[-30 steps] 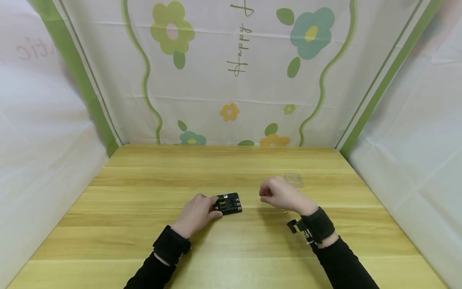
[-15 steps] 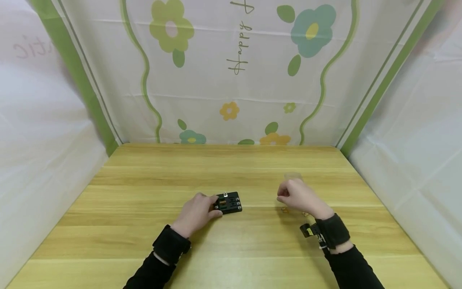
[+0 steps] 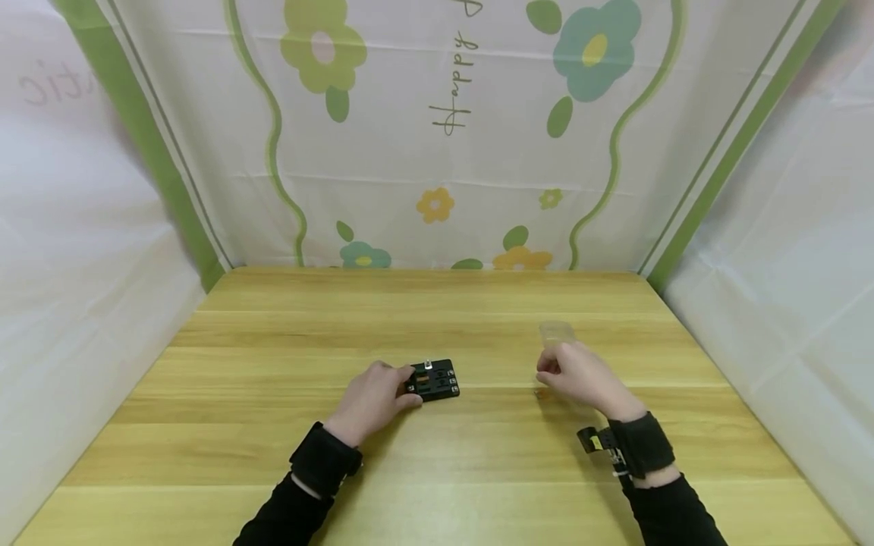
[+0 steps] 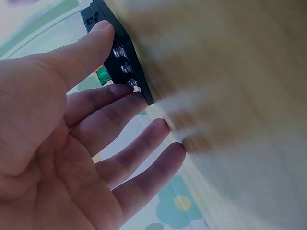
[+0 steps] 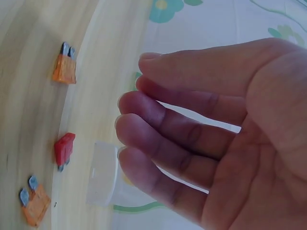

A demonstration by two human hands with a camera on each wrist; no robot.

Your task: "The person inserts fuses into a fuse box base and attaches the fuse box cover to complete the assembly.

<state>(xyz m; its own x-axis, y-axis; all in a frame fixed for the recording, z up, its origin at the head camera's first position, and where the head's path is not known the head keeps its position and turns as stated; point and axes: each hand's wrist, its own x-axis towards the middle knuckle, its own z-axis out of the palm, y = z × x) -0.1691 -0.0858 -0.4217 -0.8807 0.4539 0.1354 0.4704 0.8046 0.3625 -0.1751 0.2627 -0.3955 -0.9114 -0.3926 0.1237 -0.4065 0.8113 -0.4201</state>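
A black fuse box [image 3: 440,381] lies on the wooden table, its left end between the thumb and fingers of my left hand [image 3: 372,396]. In the left wrist view, the thumb presses one side of the fuse box [image 4: 125,60], and a green blade fuse [image 4: 102,75] sticks out of it. My right hand [image 3: 580,375] hovers over loose blade fuses, fingers loosely bent and nothing visible between them. The right wrist view has one orange fuse [image 5: 64,69] near the thumb side, a red fuse [image 5: 64,149] and another orange fuse [image 5: 36,207] below it.
A clear plastic cover [image 3: 556,331] lies just beyond my right hand, partly hidden by it. White flowered cloth [image 3: 437,152] hangs behind the table [image 3: 437,470], with more white cloth along both sides.
My right hand has moved right, away from the fuse box, to above the loose fuses. The left hand still holds the fuse box in the same place.
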